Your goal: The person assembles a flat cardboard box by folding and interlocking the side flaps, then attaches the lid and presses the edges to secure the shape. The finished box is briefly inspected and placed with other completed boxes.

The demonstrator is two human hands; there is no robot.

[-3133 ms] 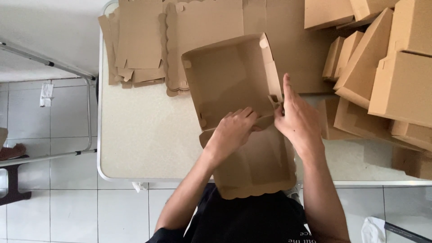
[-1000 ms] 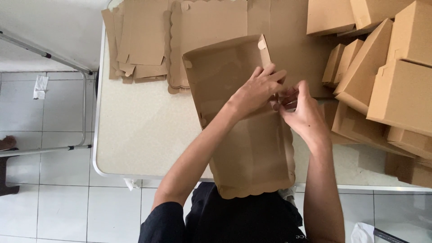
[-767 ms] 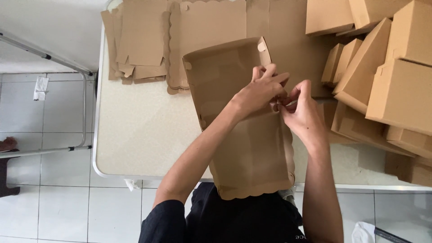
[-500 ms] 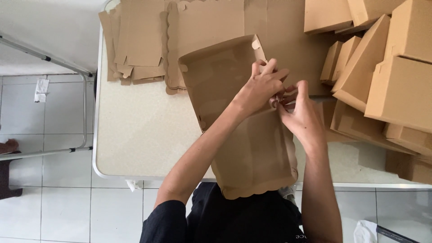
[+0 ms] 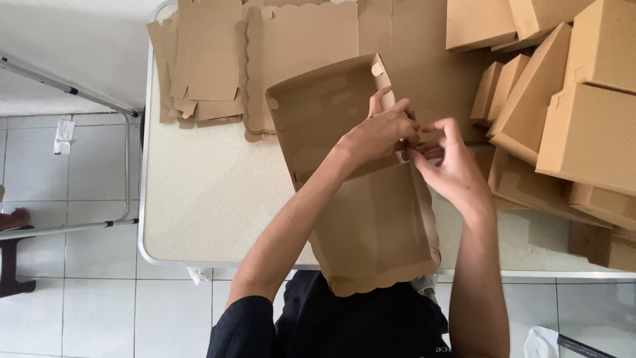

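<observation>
Box: half-folded brown cardboard box (image 5: 358, 199), on table (image 5: 205, 199) edge, scalloped flap toward person.
Left hand (image 5: 381, 132): fingers closed on box's right wall.
Right hand (image 5: 450, 166): apparently pinching same wall; fingertips partly hidden.
Right of box: stacked finished boxes (image 5: 583, 119).

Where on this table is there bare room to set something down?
The open patch is the pale table top, bordered by the flat cardboard blanks behind, the half-folded box on its right and the table's near edge. The right side is crowded: stacked finished boxes reach almost to the right hand.
</observation>
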